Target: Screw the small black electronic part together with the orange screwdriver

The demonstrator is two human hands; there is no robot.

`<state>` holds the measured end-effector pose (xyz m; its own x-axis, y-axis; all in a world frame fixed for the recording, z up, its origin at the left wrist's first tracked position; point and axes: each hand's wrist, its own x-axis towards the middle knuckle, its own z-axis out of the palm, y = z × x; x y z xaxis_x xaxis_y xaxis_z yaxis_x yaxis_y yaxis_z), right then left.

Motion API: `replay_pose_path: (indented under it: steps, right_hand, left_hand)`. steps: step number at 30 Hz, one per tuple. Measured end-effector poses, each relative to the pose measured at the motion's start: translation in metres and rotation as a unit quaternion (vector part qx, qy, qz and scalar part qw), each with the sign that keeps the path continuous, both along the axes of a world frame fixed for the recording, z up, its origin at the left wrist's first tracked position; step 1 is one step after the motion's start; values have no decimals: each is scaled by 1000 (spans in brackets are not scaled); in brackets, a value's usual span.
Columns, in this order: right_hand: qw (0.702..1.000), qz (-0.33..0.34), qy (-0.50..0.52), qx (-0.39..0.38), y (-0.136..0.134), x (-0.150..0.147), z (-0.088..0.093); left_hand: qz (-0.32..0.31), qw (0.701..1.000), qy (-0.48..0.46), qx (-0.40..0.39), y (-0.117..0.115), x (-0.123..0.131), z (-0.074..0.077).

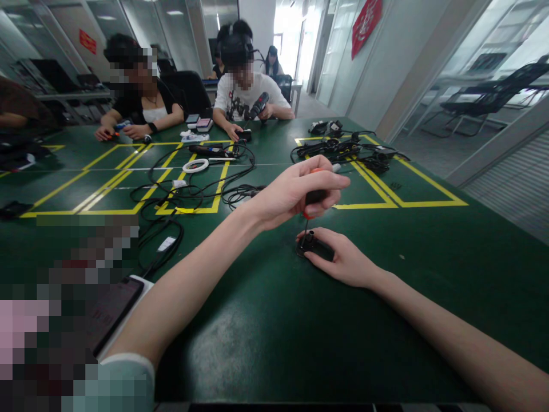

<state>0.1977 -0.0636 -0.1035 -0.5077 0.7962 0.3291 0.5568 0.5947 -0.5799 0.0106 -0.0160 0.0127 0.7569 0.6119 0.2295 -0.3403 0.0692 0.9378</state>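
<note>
My left hand (295, 191) is closed round the black and orange handle of a screwdriver (316, 197), which stands nearly upright. Its thin shaft points down into a small black part (314, 246) on the green table (386, 274). My right hand (343, 260) lies on the table and grips that black part from the right side, fingers wrapped over it. Both forearms reach in from the bottom of the view.
A phone (114, 312) lies at the near left edge. Tangled black cables (180, 197) and a white ring (195, 166) cover the yellow-taped squares in the middle. More black gear (343, 150) sits at the far right. Two people (244, 86) work at the far side.
</note>
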Motion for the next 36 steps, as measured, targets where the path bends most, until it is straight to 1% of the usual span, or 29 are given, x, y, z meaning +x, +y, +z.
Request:
replay_pose_path:
  steps: [4, 6, 9, 11, 14, 16, 19, 22, 25, 26, 28, 30, 32, 34, 36]
  right_hand:
    - [1000, -2, 9, -1, 0, 1, 0]
    - [1000, -13, 20, -6, 1, 3, -1]
    - [999, -20, 27, -8, 4, 6, -3]
    - [999, -21, 38, 9, 5, 8, -3]
    - [994, -44, 84, 62, 7, 9, 2]
    - [983, -73, 134, 98, 6, 8, 10]
    - [966, -91, 209, 125, 5, 4, 34]
    - [965, -93, 217, 116, 4, -3, 62]
    - [969, -53, 206, 124, 4, -11, 84]
    - [971, -44, 201, 124, 5, -14, 88]
    - [972, -50, 188, 128, 7, -17, 93]
    - [971, -63, 189, 132, 9, -18, 94]
    - [970, -59, 204, 118, 12, -17, 95]
    - [971, -44, 216, 95, 15, -14, 97]
    - [975, -32, 206, 80, 20, -11, 100]
  left_hand:
    - [30, 1000, 5, -1, 0, 3, 0]
    - [20, 1000, -5, -8, 1, 3, 0]
    - [-15, 999, -27, -12, 3, 2, -1]
    - [-23, 1000, -19, 2, 5, 1, -2]
    - [-5, 998, 22, 56, 6, -1, -2]
    - [7, 994, 51, 100, 5, -2, -2]
    - [28, 988, 66, 137, 3, -2, -2]
    - [78, 985, 26, 150, 1, 1, -4]
    - [112, 981, -28, 156, 1, 5, -8]
    - [115, 980, -35, 158, 1, 6, -9]
    - [122, 979, -33, 163, 1, 7, -11]
    - [135, 976, -25, 168, 1, 7, -12]
    - [155, 973, -28, 171, 2, 6, -13]
    - [169, 972, -51, 152, 3, 6, -15]
    - [166, 977, -83, 108, 5, 8, -20]
